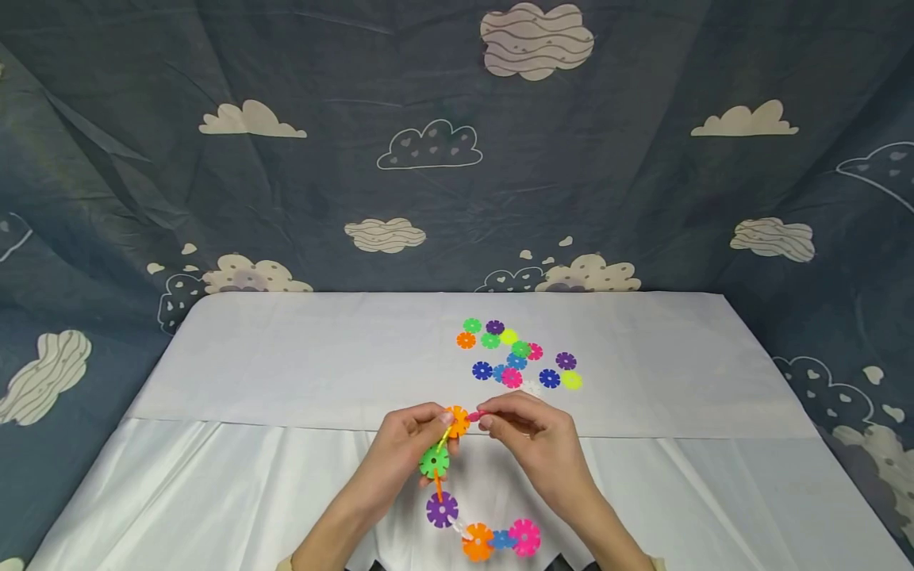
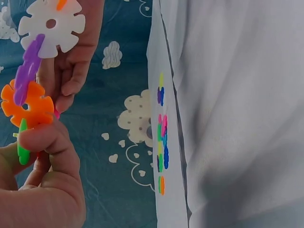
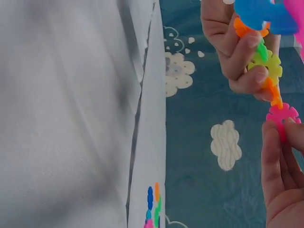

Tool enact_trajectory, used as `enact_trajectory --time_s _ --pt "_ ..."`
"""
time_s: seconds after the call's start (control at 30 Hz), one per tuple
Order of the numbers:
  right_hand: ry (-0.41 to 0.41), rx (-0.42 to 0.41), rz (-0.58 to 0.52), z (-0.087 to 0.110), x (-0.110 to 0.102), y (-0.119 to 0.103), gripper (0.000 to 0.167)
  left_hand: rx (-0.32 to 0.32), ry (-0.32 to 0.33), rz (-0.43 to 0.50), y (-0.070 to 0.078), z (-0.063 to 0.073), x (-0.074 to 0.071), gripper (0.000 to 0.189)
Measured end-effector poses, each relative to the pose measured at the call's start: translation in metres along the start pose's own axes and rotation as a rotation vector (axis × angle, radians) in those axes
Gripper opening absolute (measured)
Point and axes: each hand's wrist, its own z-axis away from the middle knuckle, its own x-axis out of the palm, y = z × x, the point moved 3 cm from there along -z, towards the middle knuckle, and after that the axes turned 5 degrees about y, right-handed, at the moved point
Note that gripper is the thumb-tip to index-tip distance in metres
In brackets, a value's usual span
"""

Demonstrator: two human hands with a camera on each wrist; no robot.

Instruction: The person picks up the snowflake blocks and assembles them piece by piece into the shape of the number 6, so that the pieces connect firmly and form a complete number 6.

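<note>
A table (image 1: 286, 369) is covered in white cloth, a line crossing it from left to right and soft creases marking the near part. Beyond that line, right of the middle, lie loose notched discs. Farthest are a green disc (image 1: 472, 325) and a purple disc (image 1: 495, 327), with an orange disc (image 1: 466, 340) at the left. Nearer, a pink disc (image 1: 511, 377) touches a light blue one (image 1: 501, 373); a yellow disc (image 1: 571, 381) lies at the right, just beside a dark blue one (image 1: 550, 378).

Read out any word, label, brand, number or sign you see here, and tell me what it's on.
None can be read.
The linked plastic discs, loose plastic discs and white tablecloth show no lettering; the dark backdrop carries printed clouds and hearts, no words.
</note>
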Motion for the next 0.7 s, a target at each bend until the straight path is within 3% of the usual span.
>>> enact_trajectory --time_s 0.3,0.57,0.7 --pt "-0.003 -0.062 0.024 0.0008 0.0016 -0.0017 0.013 0.085 0.108 -0.140 0.0025 0.0002 0.0025 0.028" --pt "-0.052 -0.073 0.030 -0.0002 -0.0010 -0.0074 0.017 0.098 0.034 -0.100 0.0042 0.0021 0.0036 0.026" --pt "-0.068 -0.093 0.036 -0.0008 -0.0022 -0.0087 0.018 0.117 0.029 -0.121 0.0052 0.0021 0.0038 0.024"
